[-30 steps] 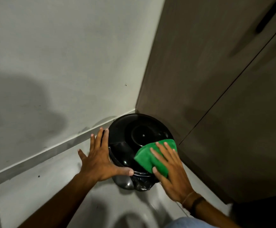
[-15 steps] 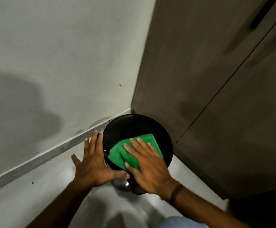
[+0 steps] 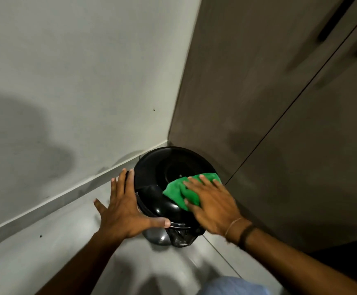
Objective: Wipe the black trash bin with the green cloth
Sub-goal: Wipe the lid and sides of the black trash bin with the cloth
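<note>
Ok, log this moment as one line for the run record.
step: wiping lid | right hand: flat on green cloth, on black trash bin lid | left hand: open, bracing bin side | bin: floor corner

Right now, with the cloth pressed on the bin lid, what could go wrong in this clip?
The right hand presses the green cloth flat with open fingers, not gripping, so it could slide off the glossy domed lid. The black trash bin is braced only by the left hand at its side; a hard stroke might tip or shift it. The bin liner bulging below the rim could snag.
</note>
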Demonstrator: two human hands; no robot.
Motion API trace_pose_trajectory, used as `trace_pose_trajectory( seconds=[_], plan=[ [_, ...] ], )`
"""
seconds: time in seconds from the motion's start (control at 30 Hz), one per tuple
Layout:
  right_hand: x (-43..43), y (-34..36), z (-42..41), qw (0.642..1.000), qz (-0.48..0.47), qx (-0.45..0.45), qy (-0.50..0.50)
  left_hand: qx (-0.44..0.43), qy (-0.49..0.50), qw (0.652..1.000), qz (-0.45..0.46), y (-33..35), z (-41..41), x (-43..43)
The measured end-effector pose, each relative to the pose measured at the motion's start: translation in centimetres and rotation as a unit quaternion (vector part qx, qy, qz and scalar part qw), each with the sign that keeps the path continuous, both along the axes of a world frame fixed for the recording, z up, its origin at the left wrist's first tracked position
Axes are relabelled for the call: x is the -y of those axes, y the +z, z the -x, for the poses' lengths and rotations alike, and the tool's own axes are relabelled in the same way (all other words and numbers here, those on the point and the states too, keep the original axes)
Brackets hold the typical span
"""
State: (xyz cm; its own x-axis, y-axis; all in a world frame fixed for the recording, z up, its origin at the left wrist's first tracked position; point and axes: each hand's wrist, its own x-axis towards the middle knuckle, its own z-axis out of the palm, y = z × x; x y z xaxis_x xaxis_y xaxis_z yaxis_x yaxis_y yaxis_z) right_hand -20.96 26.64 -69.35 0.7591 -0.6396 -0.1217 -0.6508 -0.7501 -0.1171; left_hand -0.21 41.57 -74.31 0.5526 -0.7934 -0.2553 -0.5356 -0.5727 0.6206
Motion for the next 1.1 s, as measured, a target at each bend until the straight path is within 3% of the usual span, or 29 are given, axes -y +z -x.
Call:
trace_pose_trajectory(
  seconds=[0.07,0.2,0.33,0.47,0.6,0.73,0.87,1.0,1.1],
  plan=[
    [2.5,1.2,-2.4,0.999,0.014,-0.005,-0.04,-0.006,-0.002,1.0,0.01,0.2,-0.3,-0.1],
    [0.5,0.6,-10.2,0.999,-0.003,0.046,-0.011,0.001,0.0,1.0,0.001,0.4,-0.2,0.4],
    [-4.2,-0.9,-4.5,0.996,-0.02,0.078,0.036,0.011,-0.003,1.0,-0.014,0.3,0.0,0.2],
    [-1.5,-1.2,2.1,0.997,-0.021,0.062,-0.044,0.001,-0.002,1.0,0.005,0.0,0.1,0.1],
    [5.1,0.0,-4.1,0.993,-0.03,0.062,-0.09,-0.014,-0.009,1.0,0.013,0.3,0.0,0.1],
    [4.8,0.7,-12.9,0.999,0.003,0.051,-0.011,-0.015,-0.005,1.0,0.008,0.8,-0.1,0.0],
    [-2.7,-1.6,-13.7,0.992,-0.003,0.068,0.108,-0.011,0.005,0.999,-0.033,0.9,0.2,0.0],
    [0.1,-0.3,-13.1,0.991,0.004,0.05,0.123,-0.002,0.006,1.0,-0.024,0.8,0.4,-0.1],
    [4.6,2.3,-13.0,0.997,0.009,0.05,0.052,0.015,0.007,1.0,-0.021,1.2,0.3,0.5]
  ],
)
